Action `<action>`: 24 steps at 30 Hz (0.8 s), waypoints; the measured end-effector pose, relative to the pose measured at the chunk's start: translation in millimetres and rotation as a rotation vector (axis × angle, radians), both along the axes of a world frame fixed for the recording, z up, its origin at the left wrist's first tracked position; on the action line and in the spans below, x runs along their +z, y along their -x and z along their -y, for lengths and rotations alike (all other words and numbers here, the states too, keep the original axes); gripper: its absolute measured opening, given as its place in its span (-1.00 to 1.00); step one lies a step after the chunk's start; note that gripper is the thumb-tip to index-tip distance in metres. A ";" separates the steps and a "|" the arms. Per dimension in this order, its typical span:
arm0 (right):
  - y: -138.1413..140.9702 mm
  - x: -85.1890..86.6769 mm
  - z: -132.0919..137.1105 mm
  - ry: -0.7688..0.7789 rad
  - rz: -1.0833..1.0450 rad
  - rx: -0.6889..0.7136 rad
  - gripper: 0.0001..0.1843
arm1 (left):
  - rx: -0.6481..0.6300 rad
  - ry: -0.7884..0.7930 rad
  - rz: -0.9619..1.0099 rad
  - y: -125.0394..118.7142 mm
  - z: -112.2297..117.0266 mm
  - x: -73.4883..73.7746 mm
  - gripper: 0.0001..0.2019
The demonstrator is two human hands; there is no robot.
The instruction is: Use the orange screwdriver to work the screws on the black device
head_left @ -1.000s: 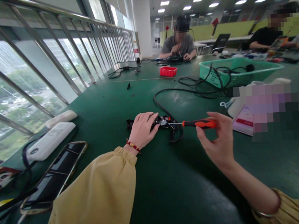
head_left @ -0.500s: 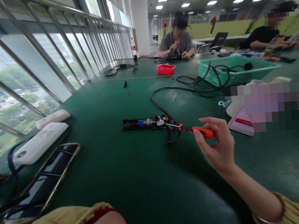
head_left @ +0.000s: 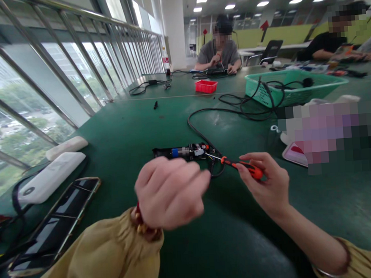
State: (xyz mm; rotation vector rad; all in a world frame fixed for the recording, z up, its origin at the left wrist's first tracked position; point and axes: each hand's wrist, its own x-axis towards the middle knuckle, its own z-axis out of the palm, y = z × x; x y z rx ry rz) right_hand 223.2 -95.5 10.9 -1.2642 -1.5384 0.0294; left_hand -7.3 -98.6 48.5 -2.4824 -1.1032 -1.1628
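The left hand (head_left: 171, 190) hung blurred and loosely curled, empty, just short of the opened gadget (head_left: 181, 152) on the counter (head_left: 192, 240), while the right hand (head_left: 266, 184) pinched a screwdriver (head_left: 241, 165) at its far end; unsteadied, the gadget might have slid and the tip slipped.

The left hand (head_left: 171, 190) is blurring with motion, so whether it is curling around anything cannot be told. The right hand (head_left: 268, 188) is covering the rear of the screwdriver (head_left: 243, 166) handle. A pixelated patch (head_left: 326, 131) is hiding items on the table (head_left: 211, 239). The phone (head_left: 52, 228) is running under a cable, and its lower end is lying behind the sleeve (head_left: 99, 263).
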 end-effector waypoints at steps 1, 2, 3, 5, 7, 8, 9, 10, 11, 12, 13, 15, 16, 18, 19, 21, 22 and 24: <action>-0.1 0.0 -0.1 -0.004 -0.005 0.001 -0.79 | -0.006 -0.051 -0.051 -4.7 -22.1 -3.4 -0.79; -0.1 0.1 -0.4 -0.032 -0.016 0.004 -0.73 | 0.012 -0.064 -0.111 -8.1 -41.7 -8.5 -0.79; -0.1 0.2 -0.8 -0.072 -0.028 0.009 -0.67 | 0.048 -0.038 -0.151 -10.2 -58.1 -14.7 -0.78; 0.3 0.5 -1.1 -0.134 -0.045 0.025 -0.59 | 0.116 0.053 -0.171 -11.5 -80.4 -28.0 -0.75; 0.9 0.5 -0.3 -0.109 -0.037 0.033 -0.64 | 0.150 0.128 -0.178 -10.8 -91.3 -39.0 -0.69; 1.2 0.4 0.4 -0.065 -0.025 0.036 -0.70 | 0.152 0.159 -0.188 -10.3 -94.1 -43.1 -0.67; 1.5 0.2 1.0 -0.020 -0.014 0.035 -0.76 | 0.150 0.185 -0.202 -9.7 -96.0 -46.3 -0.65; 1.8 0.0 1.5 0.014 -0.008 0.034 -0.80 | 0.145 0.209 -0.219 -9.3 -97.3 -48.6 -0.63; 2.0 -0.2 1.7 0.023 -0.010 0.031 -0.81 | 0.141 0.230 -0.233 -8.9 -98.3 -50.1 -0.63; 2.0 -0.3 1.6 0.004 -0.019 0.024 -0.78 | 0.138 0.246 -0.244 -8.6 -99.2 -51.1 -0.63; 2.0 -0.3 1.2 -0.038 -0.036 0.013 -0.72 | 0.138 0.256 -0.252 -8.3 -99.9 -51.5 -0.64; 1.8 0.0 0.2 -0.106 -0.069 -0.012 -0.63 | 0.140 0.268 -0.264 -7.9 -101.0 -51.6 -0.65; 1.6 0.4 -0.2 -0.105 -0.074 -0.018 -0.64 | 0.140 0.270 -0.269 -7.7 -101.3 -51.4 -0.66; 1.4 1.2 -0.5 -0.033 -0.054 -0.018 -0.78 | 0.139 0.271 -0.278 -7.3 -101.5 -50.9 -0.67; 1.5 1.6 -0.3 0.011 -0.040 -0.017 -0.85 | 0.139 0.272 -0.281 -7.2 -101.5 -50.7 -0.67; 2.1 2.3 0.1 0.034 -0.030 -0.020 -0.87 | 0.140 0.276 -0.287 -7.1 -101.2 -50.3 -0.67; 2.6 2.6 0.3 0.004 -0.039 -0.023 -0.82 | 0.141 0.280 -0.290 -7.1 -101.0 -50.1 -0.67; 3.4 3.0 0.7 -0.076 -0.064 -0.017 -0.68 | 0.141 0.287 -0.294 -7.1 -100.8 -49.8 -0.68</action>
